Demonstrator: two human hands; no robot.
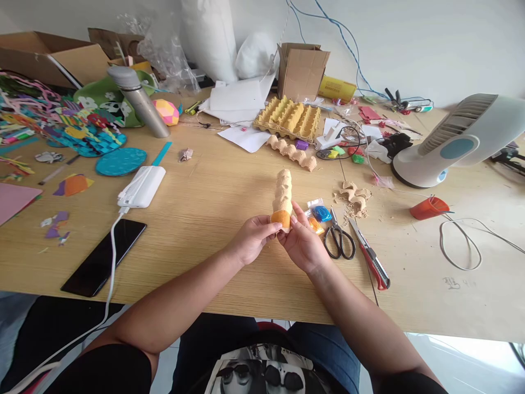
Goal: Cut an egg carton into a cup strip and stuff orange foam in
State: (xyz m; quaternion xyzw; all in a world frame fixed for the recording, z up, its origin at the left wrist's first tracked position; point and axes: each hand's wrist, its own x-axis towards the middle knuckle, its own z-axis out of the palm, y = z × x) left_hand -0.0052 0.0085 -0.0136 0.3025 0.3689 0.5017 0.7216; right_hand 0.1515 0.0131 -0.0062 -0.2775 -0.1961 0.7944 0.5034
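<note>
Carton strip [283, 191] sits mid-table, held just above the wood, far end pointing to 12 o'clock, w/ an orange ball [280, 218] at its near end. Left hand [250, 241] and right hand [301, 243] both pinch that near end, fingertips pressed on the strip & ball. Scissors [338, 238] at 4 o'clock just beside the right hand, cutter knife [371, 254] next to them. Egg tray [288, 117] at 12, fan [455, 142] at 2, bottle [139, 101] at 10, phone [104, 256] at 8 – cabled to a power bank [142, 186]. Light wood table [213, 208], cluttered w/ paper scraps; white wall [410, 44] behind.
</note>
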